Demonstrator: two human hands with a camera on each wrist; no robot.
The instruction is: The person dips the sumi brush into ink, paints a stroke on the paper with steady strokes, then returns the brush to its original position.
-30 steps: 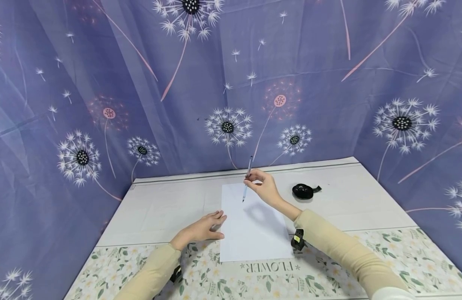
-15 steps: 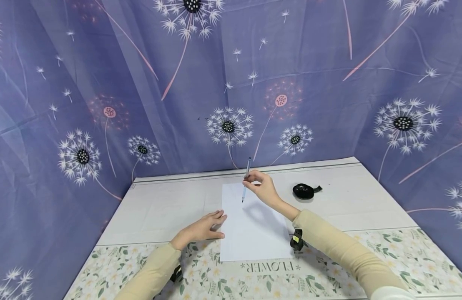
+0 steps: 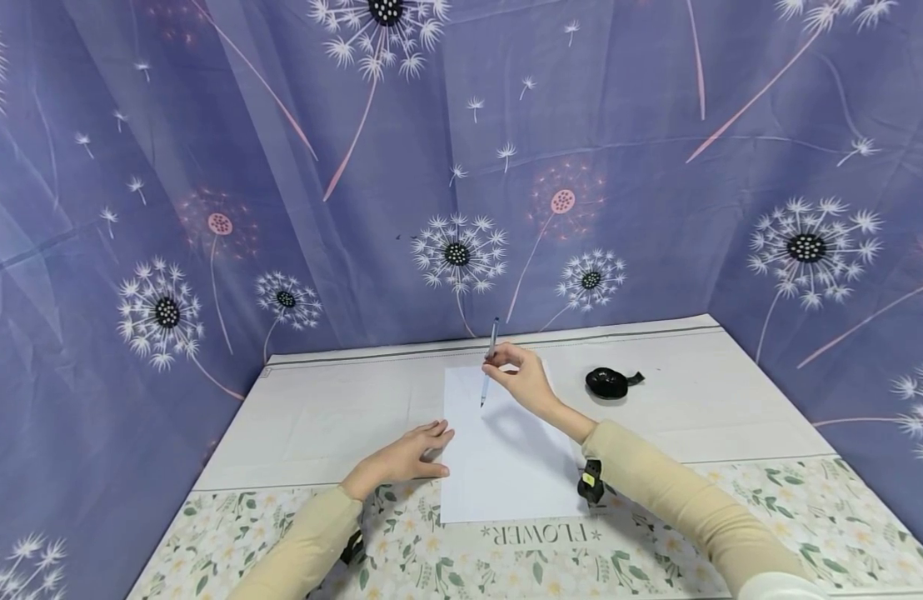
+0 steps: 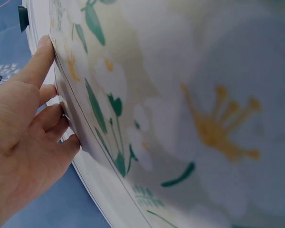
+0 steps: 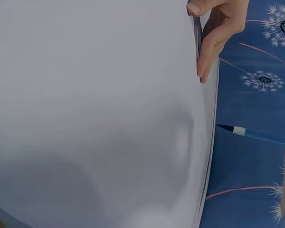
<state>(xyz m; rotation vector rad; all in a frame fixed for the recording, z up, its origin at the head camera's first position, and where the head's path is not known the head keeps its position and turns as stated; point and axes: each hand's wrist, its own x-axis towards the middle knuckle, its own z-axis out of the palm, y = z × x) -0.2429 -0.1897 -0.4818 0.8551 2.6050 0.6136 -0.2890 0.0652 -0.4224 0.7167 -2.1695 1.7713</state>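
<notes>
My right hand [image 3: 527, 379] pinches a slim blue brush pen [image 3: 485, 387] between thumb and fingers, dark tip down. In the right wrist view the brush pen [image 5: 256, 135] shows a white band behind its tip, and the tip is raised above the paper. A white sheet of paper [image 3: 506, 475] lies flat beneath, with no marks visible on it. At the sheet's left edge rests my left hand [image 3: 401, 458], its fingers spread and its fingertips on the edge. The left wrist view shows the left hand [image 4: 28, 123] from the thumb side.
A glossy black round object with a short tab [image 3: 607, 382] sits on the table right of the paper. The tablecloth [image 3: 319, 425] is white at the back and flower-printed in front. Behind the table hangs a purple dandelion curtain [image 3: 356, 275].
My right hand has drifted slightly left and toward me with the brush pen, whose tip is a little lower in view. My left hand and the paper stay where they were.
</notes>
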